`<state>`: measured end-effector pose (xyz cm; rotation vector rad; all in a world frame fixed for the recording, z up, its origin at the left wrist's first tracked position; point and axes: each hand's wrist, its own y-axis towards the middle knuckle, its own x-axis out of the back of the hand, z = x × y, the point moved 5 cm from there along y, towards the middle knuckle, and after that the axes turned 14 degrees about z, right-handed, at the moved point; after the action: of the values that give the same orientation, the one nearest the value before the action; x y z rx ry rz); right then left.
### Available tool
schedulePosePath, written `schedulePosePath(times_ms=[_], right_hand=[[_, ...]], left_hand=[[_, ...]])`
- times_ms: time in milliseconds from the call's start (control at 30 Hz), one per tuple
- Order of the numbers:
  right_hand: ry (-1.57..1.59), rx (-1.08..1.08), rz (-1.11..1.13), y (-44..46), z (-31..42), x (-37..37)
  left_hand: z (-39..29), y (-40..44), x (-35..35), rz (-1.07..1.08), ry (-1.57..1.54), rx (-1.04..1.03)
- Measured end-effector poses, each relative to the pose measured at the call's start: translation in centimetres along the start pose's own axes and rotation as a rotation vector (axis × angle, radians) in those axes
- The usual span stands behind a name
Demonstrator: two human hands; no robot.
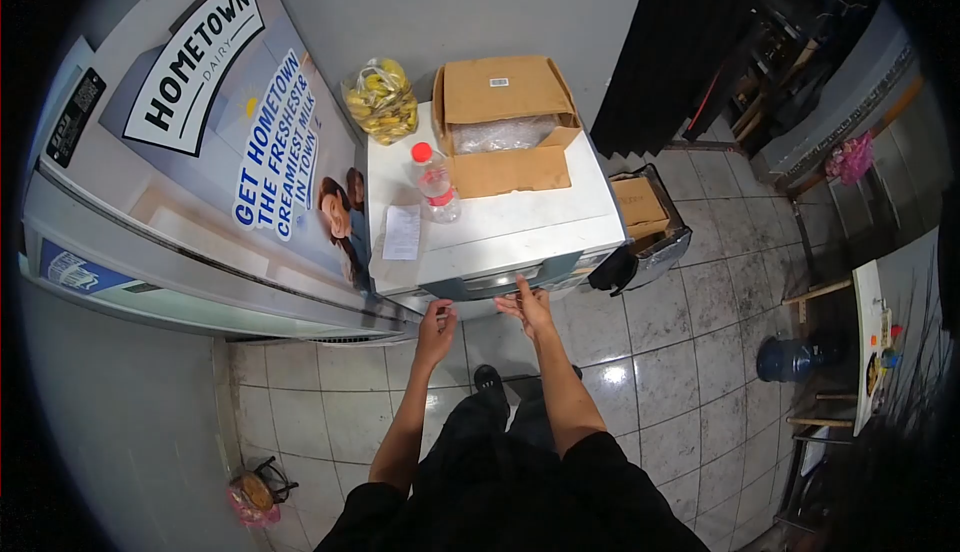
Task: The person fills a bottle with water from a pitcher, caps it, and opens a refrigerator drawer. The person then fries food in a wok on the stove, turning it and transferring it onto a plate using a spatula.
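My left hand [437,328] is at the front of a white-topped cabinet [490,237], its fingers curled; what it holds, if anything, is too small to tell. To its right, my right hand [527,307] is at the drawer front [500,279], fingers apart, the thumb up near the handle. On the cabinet top stand a clear bottle with a red cap [436,190], a slip of white paper [402,233], an open cardboard box [507,92] with bubble wrap [505,135] inside, and a clear bag of yellow items [381,102].
A white fridge [150,187] with printed lettering stands at the left. Right of the cabinet, a smaller carton [640,206] sits in a black container. Farther right are a blue water jug [785,360] and a table [866,302]. A small stool [258,490] is at lower left.
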<state>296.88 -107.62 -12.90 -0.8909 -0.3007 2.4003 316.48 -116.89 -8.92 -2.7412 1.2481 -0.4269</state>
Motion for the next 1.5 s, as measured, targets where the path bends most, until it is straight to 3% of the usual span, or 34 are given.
schedulePosePath(times_ms=[67, 267, 400, 500, 633, 700, 767, 800, 833, 867, 900, 933, 1000, 1033, 1100, 1133, 1167, 1200, 1233, 1300, 1367, 1433, 1467, 1500], right_hand=[[-0.025, -0.005, -0.013, 0.0, 0.3, -0.2], [-0.209, -0.146, -0.020, -1.8, 0.6, 0.4], [-0.388, -0.199, 0.087, -5.4, 3.7, 3.3], [-0.374, 0.027, 0.152, -9.7, 9.5, 6.0], [-0.440, 0.447, 0.183, -21.9, 23.2, 3.5], [-0.426, 0.606, 0.189, -26.3, 25.5, 5.9], [0.023, 1.077, 0.619, -31.5, 27.3, 8.3], [0.233, 1.180, 0.790, -31.9, 26.0, 11.8], [0.236, 1.200, 0.658, -30.9, 24.5, 15.8], [0.075, 1.038, 0.206, -28.7, 22.0, 21.0], [-0.338, 0.714, -0.262, -27.9, 18.6, 25.6], [-1.125, 0.247, -0.509, -28.1, 16.0, 28.0], [-1.375, -0.054, -0.396, -34.8, 14.2, 29.9], [-1.364, -0.056, -0.475, -38.7, 15.3, 32.2], [-0.529, 0.336, -0.690, -47.8, 15.3, 36.7], [-0.766, 0.368, -0.874, -53.2, 16.4, 38.0], [-0.766, 0.290, -0.985, -58.4, 17.1, 38.9], [-0.764, 0.203, -1.082, -63.7, 18.0, 38.9], [-0.710, 0.319, -1.142, -68.8, 19.7, 37.7], [-0.633, 0.438, -1.260, -76.8, 21.5, 33.5], [-0.604, 0.996, -1.204, -83.5, 22.7, 30.3], [-0.437, 1.527, -0.926, -87.5, 19.7, 29.4], [-0.409, 1.735, -0.755, -89.0, 17.8, 30.2], [-0.430, 1.748, -0.816, -89.9, 15.7, 32.4]], left_hand=[[0.2, 1.3, -1.4, -0.023, 0.069, -0.194], [-2.6, 1.5, -5.1, 0.206, 0.094, 0.038], [-5.2, 2.4, -5.8, 0.300, 0.180, -0.020], [-9.0, 3.2, -5.8, 0.366, 0.199, -0.175], [-22.5, -0.9, -6.5, 0.506, 0.128, -0.319], [-26.4, -2.1, -8.7, 0.586, 0.088, -0.402], [-29.5, -4.1, -12.8, 1.164, -0.637, -0.578], [-28.5, -3.9, -16.1, 1.492, -1.004, -0.599], [-26.5, -2.4, -20.5, 1.541, -1.006, -0.586], [-23.0, -0.1, -26.4, 1.408, -0.992, -0.161], [-20.0, 0.7, -31.5, 1.249, -0.925, 0.250], [-19.4, -0.3, -35.6, 1.310, -0.908, 0.278], [-17.2, -3.9, -43.5, 1.415, -0.399, 0.190], [-16.7, -5.5, -47.5, 1.448, -0.149, 0.103], [-15.9, -8.8, -54.6, 1.484, 0.355, -0.087], [-17.9, -10.4, -57.7, 1.572, 0.333, -0.204], [-19.7, -12.0, -60.8, 1.656, 0.348, -0.217], [-22.7, -13.6, -63.7, 1.606, 0.405, -0.488], [-26.0, -15.6, -66.3, 1.527, 0.439, -0.763], [-33.6, -20.5, -68.9, 1.600, 0.197, -0.845], [-39.7, -25.1, -70.8, 1.754, 0.124, -0.929], [-41.2, -28.1, -74.6, 1.907, 0.034, -1.003], [-40.7, -29.8, -76.8, 2.186, -0.177, -0.917], [-39.8, -31.7, -79.2, 2.451, -0.400, -0.795]])
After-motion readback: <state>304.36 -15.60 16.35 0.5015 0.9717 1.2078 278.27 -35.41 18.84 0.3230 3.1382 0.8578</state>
